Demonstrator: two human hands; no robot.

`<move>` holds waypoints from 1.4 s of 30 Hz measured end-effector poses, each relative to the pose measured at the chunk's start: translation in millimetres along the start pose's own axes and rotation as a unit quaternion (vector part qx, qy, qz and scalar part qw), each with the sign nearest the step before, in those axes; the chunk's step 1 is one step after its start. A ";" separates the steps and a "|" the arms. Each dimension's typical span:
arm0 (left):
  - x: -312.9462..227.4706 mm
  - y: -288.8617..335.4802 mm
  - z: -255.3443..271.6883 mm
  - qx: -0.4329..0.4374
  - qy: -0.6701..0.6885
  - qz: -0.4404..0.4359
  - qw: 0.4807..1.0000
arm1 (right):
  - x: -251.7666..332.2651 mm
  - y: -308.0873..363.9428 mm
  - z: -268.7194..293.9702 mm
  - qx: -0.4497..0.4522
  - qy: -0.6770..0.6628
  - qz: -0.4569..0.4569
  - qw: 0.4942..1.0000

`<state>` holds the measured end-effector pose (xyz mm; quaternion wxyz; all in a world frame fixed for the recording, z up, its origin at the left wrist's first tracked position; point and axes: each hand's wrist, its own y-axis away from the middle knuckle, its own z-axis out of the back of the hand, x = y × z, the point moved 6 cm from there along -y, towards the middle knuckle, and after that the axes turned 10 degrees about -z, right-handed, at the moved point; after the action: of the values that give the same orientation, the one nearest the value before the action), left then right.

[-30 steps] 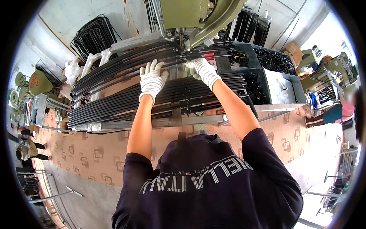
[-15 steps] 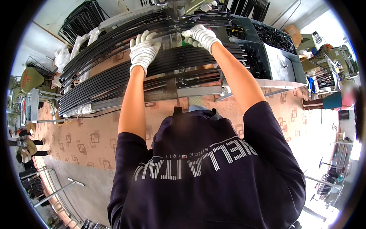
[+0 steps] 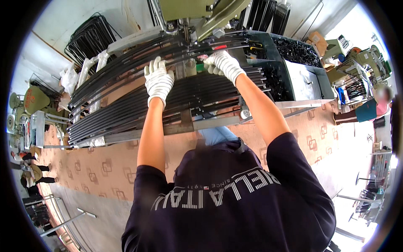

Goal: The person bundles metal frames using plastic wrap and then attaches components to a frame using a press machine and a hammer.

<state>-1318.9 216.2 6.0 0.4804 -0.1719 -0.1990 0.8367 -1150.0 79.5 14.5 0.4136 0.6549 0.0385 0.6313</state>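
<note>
Both my hands wear white knitted gloves over a bench full of long black rods (image 3: 138,101). My left hand (image 3: 159,80) lies over the rods with its fingers stretched out, its fingertips at a rod of the far group. Further right, my right hand (image 3: 224,66) is curled, seemingly around a black rod at the near edge of that group; its fingertips are partly hidden. Just beyond its knuckles is a small red item (image 3: 219,47), its kind unclear. Above the rods stands a green machine (image 3: 184,10) with a metal tool head (image 3: 187,35).
Dark bins (image 3: 296,50) of small black parts stand right of the rods, beside a pale metal tray (image 3: 303,80). Bent black frames (image 3: 90,40) lean at the back left. A metal bench rail (image 3: 216,122) runs before me. Other people are at far left and right.
The view has shifted, bringing more of the green machine into sight. Both hands appear lower in the picture, still at the rods. The red item now shows beyond my right hand.
</note>
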 end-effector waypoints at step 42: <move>136.1 47.4 52.0 -0.013 0.094 0.350 0.932 | 9.4 -38.5 10.9 0.160 -0.410 0.067 0.895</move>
<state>-1443.9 304.5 14.1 0.1715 -0.3150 -0.0914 0.9290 -1120.6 104.7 0.8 0.2387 0.9140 -0.0778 0.3186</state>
